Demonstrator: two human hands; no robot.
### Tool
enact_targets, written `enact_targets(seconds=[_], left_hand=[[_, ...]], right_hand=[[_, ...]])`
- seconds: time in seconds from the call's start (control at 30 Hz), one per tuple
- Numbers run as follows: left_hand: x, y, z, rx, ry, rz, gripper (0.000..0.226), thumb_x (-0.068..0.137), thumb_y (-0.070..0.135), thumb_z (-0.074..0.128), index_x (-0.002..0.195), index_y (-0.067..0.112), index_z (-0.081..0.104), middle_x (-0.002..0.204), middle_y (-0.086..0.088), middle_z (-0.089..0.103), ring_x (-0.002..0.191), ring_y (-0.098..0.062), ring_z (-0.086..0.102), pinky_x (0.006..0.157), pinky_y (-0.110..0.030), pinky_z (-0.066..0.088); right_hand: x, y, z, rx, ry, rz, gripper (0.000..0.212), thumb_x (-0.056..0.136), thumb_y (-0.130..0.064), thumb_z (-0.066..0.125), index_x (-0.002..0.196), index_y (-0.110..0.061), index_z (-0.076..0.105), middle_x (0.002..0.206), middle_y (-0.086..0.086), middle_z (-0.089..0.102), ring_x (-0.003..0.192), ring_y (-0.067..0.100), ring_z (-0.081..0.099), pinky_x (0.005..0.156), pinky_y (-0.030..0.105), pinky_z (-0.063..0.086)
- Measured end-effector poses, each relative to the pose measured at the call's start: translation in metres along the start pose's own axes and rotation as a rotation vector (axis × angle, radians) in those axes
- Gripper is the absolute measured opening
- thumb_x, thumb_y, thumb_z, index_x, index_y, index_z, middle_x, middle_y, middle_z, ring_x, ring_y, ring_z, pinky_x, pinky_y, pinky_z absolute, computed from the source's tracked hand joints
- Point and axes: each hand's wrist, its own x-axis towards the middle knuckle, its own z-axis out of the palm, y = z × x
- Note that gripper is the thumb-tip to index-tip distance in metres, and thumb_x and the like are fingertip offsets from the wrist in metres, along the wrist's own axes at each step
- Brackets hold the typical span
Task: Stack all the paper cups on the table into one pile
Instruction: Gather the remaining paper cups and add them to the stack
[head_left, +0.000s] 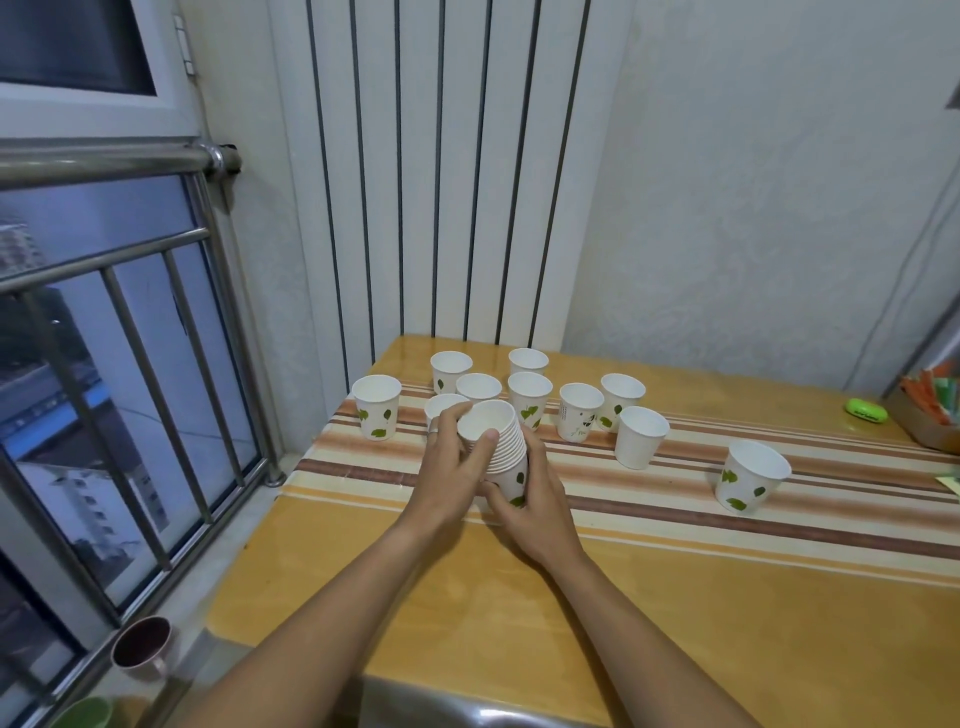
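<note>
mid-stacking, left hand (451, 470) and right hand (530, 499) both clasping the nested pile (501, 452); next, seating it into a loose cup (530, 399) just beyond.

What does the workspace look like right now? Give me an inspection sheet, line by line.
Surface: wooden table with a striped runner.
Job's things: nested cup stack, tilted; ten single cups stand loose, the farthest right apart from the rest.
Clutter: green case, box of packets, both at the right edge.
Hands: left hand and right hand both grip the stack.
Cables: nothing seen.
Surroundings: radiator, barred window, mugs on the sill.
</note>
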Motion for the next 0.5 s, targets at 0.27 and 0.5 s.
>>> enact_targets(seconds=[0.27, 0.5], left_hand=[[0.027, -0.026, -0.032, 0.174, 0.435, -0.146, 0.054, 0.103, 0.014, 0.061, 0.153, 0.013, 0.04, 0.161, -0.018, 0.031, 0.147, -0.035, 0.037, 0.118, -0.043, 0.035], [0.056, -0.064, -0.06, 0.447, 0.386, -0.31, 0.071, 0.095, 0.006, 0.067, 0.158, 0.025, 0.041, 0.166, -0.017, 0.017, 0.152, -0.043, 0.025, 0.121, -0.059, 0.031]], right_hand=[[0.011, 0.005, 0.003, 0.009, -0.005, 0.005, 0.08, 0.092, -0.033, 0.072, 0.156, -0.043, 0.026, 0.149, -0.017, 0.052, 0.131, 0.007, 0.054, 0.105, 0.041, 0.052], [0.017, 0.012, 0.009, -0.002, -0.025, -0.007, 0.081, 0.093, -0.037, 0.071, 0.158, -0.042, 0.024, 0.15, -0.017, 0.05, 0.135, 0.009, 0.052, 0.106, 0.041, 0.051]])
